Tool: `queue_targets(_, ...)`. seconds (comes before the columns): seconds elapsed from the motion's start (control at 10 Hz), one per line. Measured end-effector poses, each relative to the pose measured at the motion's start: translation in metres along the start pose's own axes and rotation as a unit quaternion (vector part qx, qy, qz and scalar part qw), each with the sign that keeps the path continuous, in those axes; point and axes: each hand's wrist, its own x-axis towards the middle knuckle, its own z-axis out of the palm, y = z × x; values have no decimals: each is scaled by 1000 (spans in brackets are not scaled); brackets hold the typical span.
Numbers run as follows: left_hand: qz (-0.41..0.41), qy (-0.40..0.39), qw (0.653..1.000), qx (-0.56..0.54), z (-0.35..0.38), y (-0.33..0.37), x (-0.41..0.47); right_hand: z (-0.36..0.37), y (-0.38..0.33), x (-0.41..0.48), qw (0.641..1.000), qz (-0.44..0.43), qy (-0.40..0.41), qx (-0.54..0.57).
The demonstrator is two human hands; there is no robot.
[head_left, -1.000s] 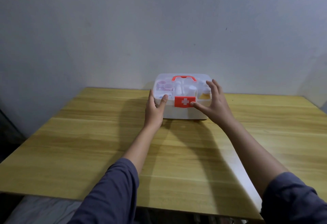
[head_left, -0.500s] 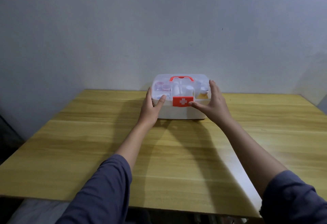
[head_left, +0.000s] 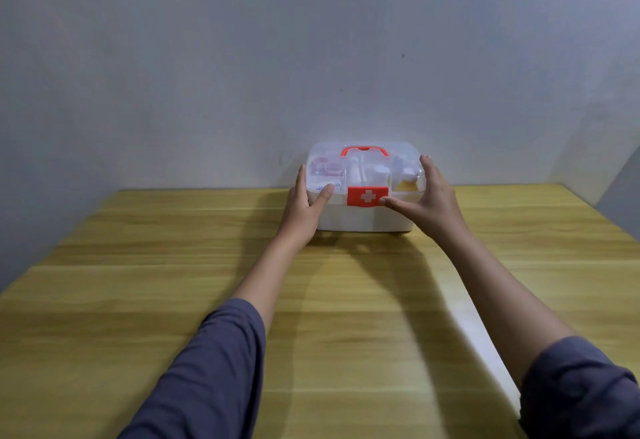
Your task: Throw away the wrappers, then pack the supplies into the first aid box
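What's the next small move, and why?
Probably press the latch home with the right hand, then let go. The lid lies down on the box, supplies show through it, and the left hand steadies the other side. The right thumb touches the latch; whether it has clicked I cannot tell.

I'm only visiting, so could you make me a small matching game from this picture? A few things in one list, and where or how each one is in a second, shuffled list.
Things:
1. carry handle
2. clasp
3. left hand
4. right hand

Places or states:
A. its thumb tip touches the clasp
B. bears a white cross, front centre of the first aid box
C. red, on top of the clear lid
D. its thumb lies on the lid's left front edge

Pairs: 1-C, 2-B, 3-D, 4-A
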Motion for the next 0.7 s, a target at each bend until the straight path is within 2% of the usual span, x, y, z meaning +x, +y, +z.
queue_targets(0.3, 9, -10, 1000, 17, 10, -6, 23, 1, 17, 18, 1000, -1, 2, 16)
queue_targets(0.5, -39, -26, 998, 49, 6, 12, 9, -4, 7, 11, 999, 19, -21, 29)
queue_targets(0.6, -149, -69, 979, 124, 6, 13, -10, -11, 11, -8, 996, 34, -58, 58)
queue_targets(0.7, -153, -112, 953, 236, 6, -4, -56, -16, 30, -60, 991, 62, -111, -29)
